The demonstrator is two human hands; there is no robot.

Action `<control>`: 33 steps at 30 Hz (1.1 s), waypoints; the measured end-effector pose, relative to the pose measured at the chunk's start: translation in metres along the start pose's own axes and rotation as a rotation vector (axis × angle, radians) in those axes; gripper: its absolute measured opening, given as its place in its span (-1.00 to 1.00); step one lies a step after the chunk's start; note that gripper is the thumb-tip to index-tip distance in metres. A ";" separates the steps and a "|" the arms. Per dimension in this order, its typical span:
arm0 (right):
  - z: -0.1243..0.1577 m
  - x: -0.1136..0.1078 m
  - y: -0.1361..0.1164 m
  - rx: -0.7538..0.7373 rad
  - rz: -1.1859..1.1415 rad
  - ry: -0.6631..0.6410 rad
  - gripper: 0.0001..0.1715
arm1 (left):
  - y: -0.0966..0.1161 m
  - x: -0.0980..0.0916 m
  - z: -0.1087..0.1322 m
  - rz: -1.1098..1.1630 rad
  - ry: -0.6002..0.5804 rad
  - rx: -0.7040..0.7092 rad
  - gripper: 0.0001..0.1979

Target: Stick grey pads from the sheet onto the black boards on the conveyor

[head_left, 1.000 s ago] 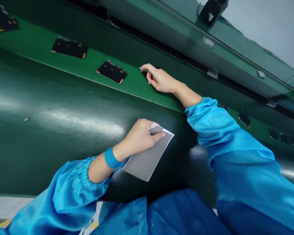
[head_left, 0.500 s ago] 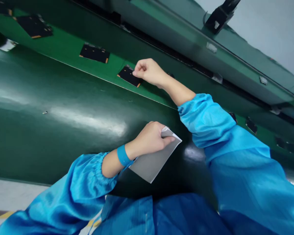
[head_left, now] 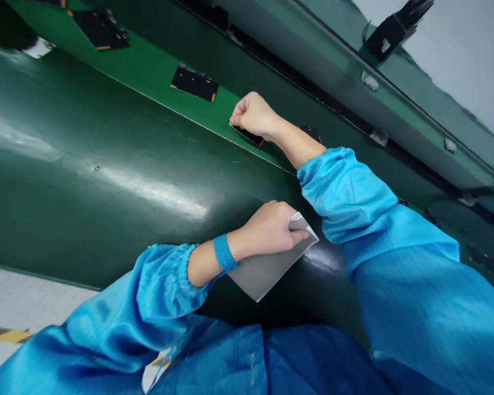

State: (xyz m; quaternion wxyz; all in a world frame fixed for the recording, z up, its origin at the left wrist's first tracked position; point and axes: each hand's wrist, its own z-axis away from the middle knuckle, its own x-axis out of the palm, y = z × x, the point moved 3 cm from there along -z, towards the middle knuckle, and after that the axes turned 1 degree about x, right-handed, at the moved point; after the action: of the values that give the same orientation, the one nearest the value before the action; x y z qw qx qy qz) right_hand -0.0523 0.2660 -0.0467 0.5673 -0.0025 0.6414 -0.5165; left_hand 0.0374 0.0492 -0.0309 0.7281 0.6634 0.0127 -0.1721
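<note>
My left hand (head_left: 269, 227) is closed on a folded grey sheet (head_left: 257, 274) with white edges, held over the front of the dark green bench. The thumb lies across the sheet near its upper right corner. My right hand (head_left: 255, 115) is farther off, its fingertips pinched together at the left end of a black circuit board (head_left: 249, 135) on the green conveyor belt (head_left: 146, 90). Most of that board is hidden under the hand. Whatever the fingertips hold, if anything, I cannot make out.
More black boards lie along the belt, one (head_left: 194, 83) just left of my right hand and another (head_left: 101, 30) farther left. A small metallic piece (head_left: 95, 168) lies on the dark green bench top (head_left: 66, 214). A black device (head_left: 395, 33) stands at upper right.
The boards on the belt have shifted right in view, and the board at my right hand is now more covered by it. My left hand still holds the grey sheet, slightly farther right in view.
</note>
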 end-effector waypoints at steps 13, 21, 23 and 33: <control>0.015 -0.009 0.015 0.035 0.066 0.034 -0.66 | -0.002 0.001 -0.002 -0.001 0.022 0.023 -0.77; 0.013 -0.013 0.034 -0.036 0.158 0.010 -0.64 | -0.002 0.001 -0.002 0.010 0.042 0.034 -0.76; 0.008 -0.014 0.039 -0.066 0.217 0.009 -0.63 | -0.003 0.002 -0.002 0.022 0.054 0.037 -0.76; 0.088 -0.057 0.057 -0.108 0.170 0.164 -0.49 | -0.011 -0.030 -0.010 0.177 0.311 -0.039 -0.66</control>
State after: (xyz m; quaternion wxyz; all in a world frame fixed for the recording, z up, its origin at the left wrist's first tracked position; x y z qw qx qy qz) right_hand 0.0650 0.2685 -0.0271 0.5536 0.0638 0.7104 -0.4299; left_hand 0.0081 0.0652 -0.0351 0.7426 0.6661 0.0699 -0.0022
